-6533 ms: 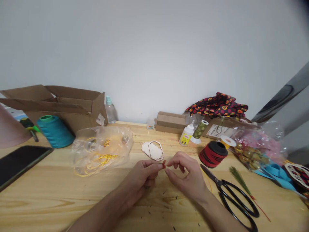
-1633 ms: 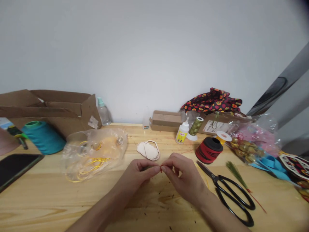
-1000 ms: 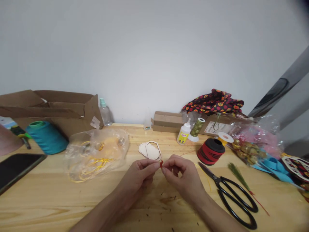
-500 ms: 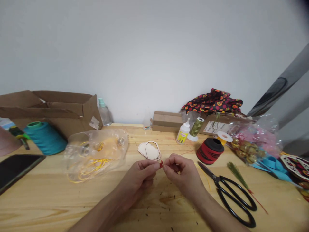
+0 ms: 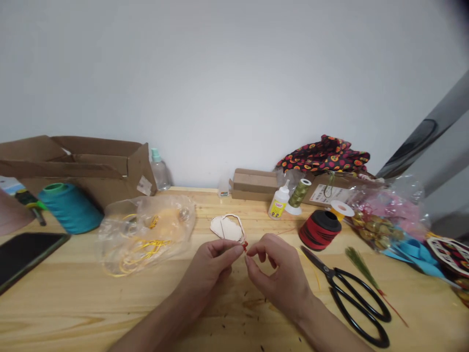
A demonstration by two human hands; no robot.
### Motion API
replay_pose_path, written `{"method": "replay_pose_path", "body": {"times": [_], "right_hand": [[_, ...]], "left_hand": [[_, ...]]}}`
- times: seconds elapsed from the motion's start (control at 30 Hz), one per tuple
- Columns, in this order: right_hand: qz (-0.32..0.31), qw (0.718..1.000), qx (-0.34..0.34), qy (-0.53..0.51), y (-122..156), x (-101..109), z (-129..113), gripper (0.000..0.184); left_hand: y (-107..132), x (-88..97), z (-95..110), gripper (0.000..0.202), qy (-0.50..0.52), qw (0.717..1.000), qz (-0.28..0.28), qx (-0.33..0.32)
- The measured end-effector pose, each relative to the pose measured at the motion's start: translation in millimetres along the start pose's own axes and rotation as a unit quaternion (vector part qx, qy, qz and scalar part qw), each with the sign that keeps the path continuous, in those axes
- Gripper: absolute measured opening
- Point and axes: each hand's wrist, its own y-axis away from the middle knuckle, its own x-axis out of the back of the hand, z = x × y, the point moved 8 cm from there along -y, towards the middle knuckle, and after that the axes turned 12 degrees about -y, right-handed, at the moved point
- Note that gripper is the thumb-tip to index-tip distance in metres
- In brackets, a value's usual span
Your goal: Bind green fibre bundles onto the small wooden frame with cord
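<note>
My left hand point(image 5: 219, 261) pinches a small piece of knotted red cord point(image 5: 245, 246) between thumb and forefinger. The fingers of my right hand point(image 5: 276, 269) come together at the cord's lower end, thumb and fingertip closed on it; the fine detail is too small to make out. Just behind the hands, a pale wooden cut-out shape point(image 5: 227, 227) with an open frame lies flat on the table. Right of my right hand rest large black-handled scissors point(image 5: 339, 281), and behind them stands a spool of red and black cord point(image 5: 320, 230).
A plastic bag of yellow cord point(image 5: 148, 234) and a phone point(image 5: 29, 256) lie left. Behind are a cardboard box point(image 5: 91, 171), a teal thread cone point(image 5: 69, 208), a glue bottle point(image 5: 279, 203) and green thread point(image 5: 299, 193). A green tassel point(image 5: 362, 266) lies right.
My right hand has opened out slightly and dropped a little, its fingertips now lower on the red cord. More of the red knot shows at my left fingertips.
</note>
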Motion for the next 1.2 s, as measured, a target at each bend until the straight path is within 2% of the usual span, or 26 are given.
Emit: {"method": "replay_pose_path", "body": {"times": [0.37, 0.63, 1.03, 1.2], "right_hand": [[0.004, 1.0, -0.009, -0.001, 0.8, -2.3, 3.1, 0.011], [-0.029, 0.997, -0.047, -0.054, 2.4, -10.3, 7.4, 0.011], [-0.002, 0.998, -0.043, -0.042, 1.5, -4.6, 9.1, 0.006], [0.001, 0.992, -0.084, -0.094, 1.4, -5.2, 16.5, 0.007]], "left_hand": [[-2.0, 2.4, -2.6, 0.022, -0.041, 0.999, 0.016, -0.012], [-1.0, 0.0, -2.5, 0.021, 0.004, 1.0, -0.005, -0.003], [-1.2, -3.0, -2.4, 0.019, 0.016, 1.0, -0.023, -0.002], [-1.7, -1.0, -6.8, 0.02, -0.01, 1.0, -0.012, -0.003]]}}
